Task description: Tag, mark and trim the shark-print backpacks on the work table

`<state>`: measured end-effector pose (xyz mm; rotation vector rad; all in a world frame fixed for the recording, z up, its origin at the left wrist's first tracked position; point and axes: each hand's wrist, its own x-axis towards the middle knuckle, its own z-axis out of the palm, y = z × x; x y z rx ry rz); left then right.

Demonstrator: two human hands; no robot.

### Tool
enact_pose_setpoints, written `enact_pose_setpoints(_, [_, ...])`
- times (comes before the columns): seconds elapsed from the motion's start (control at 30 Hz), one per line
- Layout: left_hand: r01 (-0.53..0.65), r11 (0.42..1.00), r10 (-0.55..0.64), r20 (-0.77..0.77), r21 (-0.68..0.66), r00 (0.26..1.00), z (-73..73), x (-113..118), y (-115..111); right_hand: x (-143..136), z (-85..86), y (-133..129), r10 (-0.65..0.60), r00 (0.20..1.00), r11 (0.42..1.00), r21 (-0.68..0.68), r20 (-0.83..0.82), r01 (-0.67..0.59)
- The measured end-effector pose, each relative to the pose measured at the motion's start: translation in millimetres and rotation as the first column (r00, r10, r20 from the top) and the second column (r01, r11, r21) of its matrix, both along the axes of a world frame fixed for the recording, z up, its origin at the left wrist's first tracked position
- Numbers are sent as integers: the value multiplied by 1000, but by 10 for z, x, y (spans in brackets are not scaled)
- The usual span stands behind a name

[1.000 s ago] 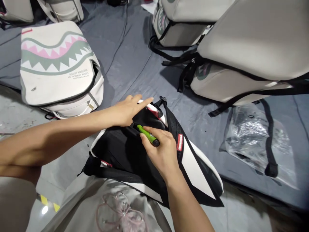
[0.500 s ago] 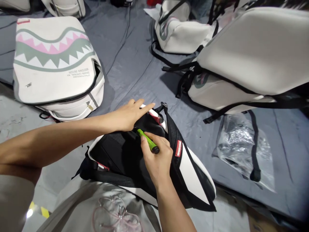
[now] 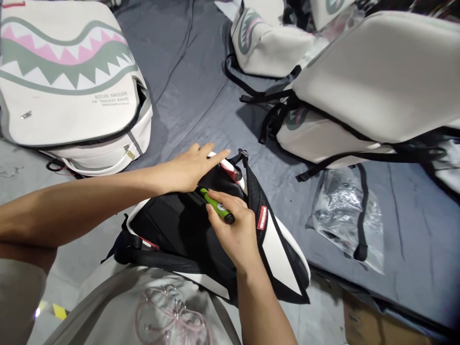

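Note:
A black and white backpack (image 3: 168,223) lies tilted at the table's edge against my body, its black strap side facing up. My left hand (image 3: 192,167) rests flat across its far end with the fingers spread. Gripped in my right hand (image 3: 233,225) is a green marker pen (image 3: 216,205) with a black end. The pen's tip points at the black panel, close beside my left palm, and is too hidden to tell whether it touches. A red label (image 3: 262,218) shows on the right shoulder strap.
A cream backpack with a shark-mouth print (image 3: 68,110) lies to the left. Stacked cream backpacks (image 3: 373,76) stand on the right, trailing black straps. A clear plastic bag (image 3: 338,206) lies on the grey table cover (image 3: 201,86). A cardboard box (image 3: 370,316) is below the edge.
The view has shifted slightly, so the left backpack sits further left and nearer. Both hands stay in place on the backpack, with the marker pen turned a little in my right hand.

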<state>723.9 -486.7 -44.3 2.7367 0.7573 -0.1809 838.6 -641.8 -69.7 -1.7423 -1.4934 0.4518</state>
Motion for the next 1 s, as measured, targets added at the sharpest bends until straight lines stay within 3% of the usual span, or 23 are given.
enact_pose_setpoints(0.27, [14, 1000, -15, 41, 15, 999, -60, -18, 26, 37, 31, 27, 50, 999, 999, -22, 1, -50])
enact_pose_setpoints(0.57, [-19, 999, 19, -14, -51, 1000, 2, 7, 7, -4, 0, 10, -6, 998, 1000, 31, 57, 5])
enact_pose_setpoints(0.73, [-11, 999, 12, 15, -50, 1000, -17, -2, 15, -16, -16, 33, 46, 999, 998, 33, -1, -46])
enact_pose_setpoints(0.93, [-18, 999, 18, -8, -49, 1000, 14, 5, 5, -33, 40, 13, -12, 987, 1000, 9, 159, 11])
enact_pose_setpoints(1.0, [-6, 999, 6, -3, -38, 1000, 15, 4, 7, -41, 42, 0, -22, 990, 1000, 6, 142, 22])
